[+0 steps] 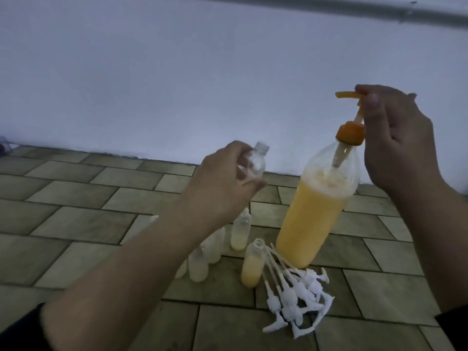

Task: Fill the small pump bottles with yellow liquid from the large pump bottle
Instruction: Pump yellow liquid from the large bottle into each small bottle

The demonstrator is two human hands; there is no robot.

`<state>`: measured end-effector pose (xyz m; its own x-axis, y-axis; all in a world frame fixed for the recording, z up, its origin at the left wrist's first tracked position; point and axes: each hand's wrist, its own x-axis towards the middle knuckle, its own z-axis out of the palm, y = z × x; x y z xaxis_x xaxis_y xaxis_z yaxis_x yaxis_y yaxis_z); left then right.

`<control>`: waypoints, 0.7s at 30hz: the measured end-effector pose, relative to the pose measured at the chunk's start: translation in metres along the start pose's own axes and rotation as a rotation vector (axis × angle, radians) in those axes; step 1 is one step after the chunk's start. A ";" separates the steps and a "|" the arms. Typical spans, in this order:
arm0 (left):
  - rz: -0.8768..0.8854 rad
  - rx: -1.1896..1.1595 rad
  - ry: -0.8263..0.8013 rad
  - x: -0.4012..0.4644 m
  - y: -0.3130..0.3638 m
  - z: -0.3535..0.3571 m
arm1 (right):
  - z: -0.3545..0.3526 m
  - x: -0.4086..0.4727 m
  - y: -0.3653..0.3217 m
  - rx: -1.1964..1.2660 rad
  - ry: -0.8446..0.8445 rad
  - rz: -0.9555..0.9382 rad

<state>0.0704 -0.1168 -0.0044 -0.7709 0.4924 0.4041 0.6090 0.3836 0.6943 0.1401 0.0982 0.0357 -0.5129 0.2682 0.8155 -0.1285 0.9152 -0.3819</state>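
Right, I've got my left hand (pixel 225 171) wrapped round an empty small bottle (pixel 78 160)... let me place that properly: the clear small bottle (pixel 253 164) sits in my curled fingers, tipped with its open neck up and toward the large pump bottle (pixel 314 211), which makes sense, since I judge the mouth has to come under the orange spout (pixel 345 95) before anything flows. My right hand (pixel 395 138) is up on the pump head, thumb and fingers pinching it from the side, with the plunger stem standing raised above the orange collar (pixel 350 134), so it looks ready for a press rather than mid-stroke. The big bottle stands on the tiled floor (pixel 76 224), roughly two-thirds full of yellow liquid, leaning slightly in this wide view. Just beside its base stands an open small bottle, partly filled (pixel 252 264), and further left a cluster of pale small bottles (pixel 202 259), kept close so I can swap quickly, I'd guess. White pump tops (pixel 296 300) lie heaped in front, off until filling is done. Now the trouble spots: my left forearm covers part of that cluster, so I can't count it; the light is dim; and my right fingers hide most of the pump head.
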 end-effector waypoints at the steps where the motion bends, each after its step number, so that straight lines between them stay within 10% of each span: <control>1: -0.047 0.009 -0.039 -0.013 -0.008 0.002 | 0.000 0.001 0.000 0.005 -0.001 0.003; 21: -0.166 0.346 -0.123 -0.091 -0.076 0.072 | 0.003 0.004 -0.002 0.055 0.017 0.046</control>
<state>0.1078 -0.1340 -0.1365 -0.8487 0.4835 0.2141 0.5211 0.6959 0.4941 0.1363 0.0964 0.0382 -0.5048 0.3150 0.8037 -0.1518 0.8842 -0.4418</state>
